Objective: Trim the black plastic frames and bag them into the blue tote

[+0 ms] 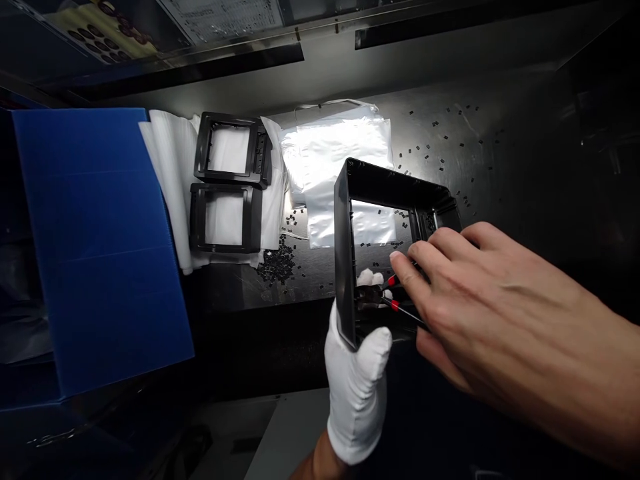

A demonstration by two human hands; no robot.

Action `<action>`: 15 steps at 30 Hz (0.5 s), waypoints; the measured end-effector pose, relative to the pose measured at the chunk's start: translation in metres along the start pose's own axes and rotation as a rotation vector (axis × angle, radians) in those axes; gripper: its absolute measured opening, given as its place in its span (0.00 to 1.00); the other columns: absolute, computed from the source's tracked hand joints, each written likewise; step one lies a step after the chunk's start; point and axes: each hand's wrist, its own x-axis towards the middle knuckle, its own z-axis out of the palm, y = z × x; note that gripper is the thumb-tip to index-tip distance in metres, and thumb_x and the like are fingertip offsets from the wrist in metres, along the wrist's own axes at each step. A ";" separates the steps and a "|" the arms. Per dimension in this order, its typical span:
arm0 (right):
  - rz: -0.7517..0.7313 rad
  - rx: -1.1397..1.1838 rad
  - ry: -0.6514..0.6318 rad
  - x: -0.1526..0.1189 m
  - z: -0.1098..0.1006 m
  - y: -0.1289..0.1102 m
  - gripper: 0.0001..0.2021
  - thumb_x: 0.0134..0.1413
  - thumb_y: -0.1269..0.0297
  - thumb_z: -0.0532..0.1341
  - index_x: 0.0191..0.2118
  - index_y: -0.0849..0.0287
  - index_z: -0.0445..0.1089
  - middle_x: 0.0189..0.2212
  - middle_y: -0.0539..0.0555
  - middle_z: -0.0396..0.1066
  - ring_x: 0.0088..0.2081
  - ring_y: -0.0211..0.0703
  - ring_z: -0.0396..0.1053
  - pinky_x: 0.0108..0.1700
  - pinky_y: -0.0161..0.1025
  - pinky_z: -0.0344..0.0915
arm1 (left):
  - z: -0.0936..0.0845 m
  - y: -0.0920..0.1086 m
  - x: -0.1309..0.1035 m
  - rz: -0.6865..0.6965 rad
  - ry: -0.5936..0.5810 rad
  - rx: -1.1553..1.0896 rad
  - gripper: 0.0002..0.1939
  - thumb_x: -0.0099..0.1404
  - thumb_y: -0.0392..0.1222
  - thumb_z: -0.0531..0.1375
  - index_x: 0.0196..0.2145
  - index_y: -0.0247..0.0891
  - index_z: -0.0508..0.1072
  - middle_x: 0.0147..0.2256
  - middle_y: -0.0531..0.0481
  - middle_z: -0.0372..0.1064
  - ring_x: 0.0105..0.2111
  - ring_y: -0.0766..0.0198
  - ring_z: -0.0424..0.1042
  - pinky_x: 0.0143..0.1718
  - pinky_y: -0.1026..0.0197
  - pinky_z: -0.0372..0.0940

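My left hand (356, 393), in a white glove, grips the lower left corner of a black plastic frame (343, 247), thumb in front and fingertips showing through its opening. The frame is held tilted above the bench's front edge. My bare right hand (465, 300) is closed round a pair of nippers (373, 295) with red-banded handles. The head of the nippers is inside the frame, close to its lower left inner edge. Whether the jaws touch the plastic I cannot tell. My right hand covers the frame's lower right part.
Two more black frames (200, 217) lie on white foam sheeting (167, 180) at the left. A blue corrugated box (105, 247) stands beyond them. Behind the held frame are clear plastic bags (340, 140). Small black chips (277, 263) are heaped and scattered over the metal bench (425, 100).
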 end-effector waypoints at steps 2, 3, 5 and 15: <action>-0.001 -0.039 -0.028 0.002 -0.003 0.000 0.22 0.60 0.51 0.55 0.42 0.65 0.76 0.33 0.65 0.66 0.34 0.59 0.61 0.37 0.55 0.56 | 0.001 0.000 0.000 0.005 -0.014 0.026 0.29 0.68 0.48 0.67 0.64 0.44 0.70 0.65 0.46 0.67 0.66 0.41 0.63 0.69 0.45 0.57; -0.005 -0.055 -0.032 0.003 -0.004 -0.001 0.21 0.60 0.52 0.54 0.41 0.65 0.76 0.32 0.65 0.66 0.34 0.59 0.61 0.37 0.55 0.56 | 0.001 0.000 0.000 0.005 -0.014 0.033 0.29 0.68 0.48 0.67 0.64 0.44 0.70 0.65 0.46 0.67 0.66 0.41 0.63 0.69 0.45 0.57; -0.018 -0.069 -0.009 0.004 -0.005 -0.001 0.19 0.59 0.53 0.55 0.39 0.64 0.76 0.32 0.65 0.66 0.34 0.58 0.61 0.36 0.55 0.57 | 0.001 -0.001 0.000 0.012 -0.005 0.045 0.29 0.69 0.48 0.67 0.65 0.44 0.69 0.65 0.46 0.67 0.66 0.41 0.64 0.69 0.45 0.58; -0.026 -0.095 0.078 0.000 -0.006 -0.003 0.19 0.52 0.48 0.61 0.37 0.59 0.78 0.28 0.63 0.64 0.33 0.58 0.59 0.36 0.55 0.56 | 0.001 -0.004 0.000 0.011 0.029 0.046 0.29 0.67 0.49 0.68 0.64 0.45 0.71 0.65 0.47 0.67 0.67 0.40 0.61 0.71 0.43 0.55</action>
